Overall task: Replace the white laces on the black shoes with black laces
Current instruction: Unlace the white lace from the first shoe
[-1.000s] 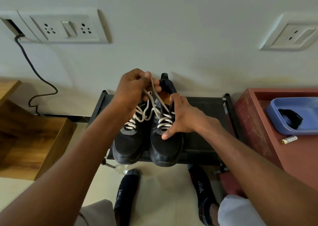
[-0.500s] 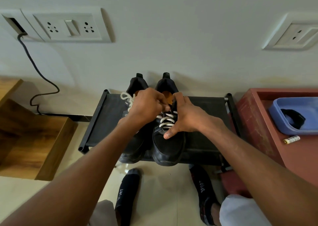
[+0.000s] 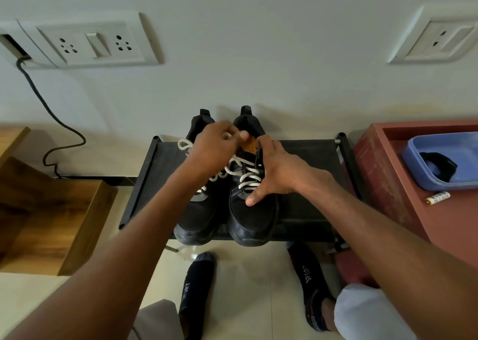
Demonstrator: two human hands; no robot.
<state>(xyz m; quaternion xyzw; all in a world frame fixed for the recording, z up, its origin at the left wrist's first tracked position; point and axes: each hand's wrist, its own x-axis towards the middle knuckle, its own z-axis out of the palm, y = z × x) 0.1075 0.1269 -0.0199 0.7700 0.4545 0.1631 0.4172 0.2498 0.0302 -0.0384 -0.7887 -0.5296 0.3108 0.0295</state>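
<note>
Head view: I see the two black shoes side by side on a low black shoe rack [image 3: 305, 210] against the wall, toes toward me. The right shoe [image 3: 252, 218] has a white lace [image 3: 249, 178] crossing through its lower eyelets; the upper part of the lace runs up and left into my left hand [image 3: 216, 145]. That hand is raised over the shoe openings, fingers curled together and pinching the lace end, though motion blur hides exactly which fingertips hold it. The left shoe [image 3: 199, 218] lies partly under my left forearm; a loose white loop of its lace [image 3: 184, 144] trails on the rack at its outer side.

My right hand [image 3: 278, 174] rests on the right shoe's outer side, thumb stretched down along the laced area and fingers laid up along the collar, steadying it rather than gripping.

I cannot see any black laces.

To the right stands a red cabinet [image 3: 388, 184] with a blue tray [image 3: 439, 163] and a small battery [image 3: 438, 197] on it. A wooden box [image 3: 51, 223] sits to the left, with a wall socket [image 3: 95, 42] above and a black cable [image 3: 51, 117] hanging from it. My feet, in black socks [image 3: 198, 288], are on the floor below.
</note>
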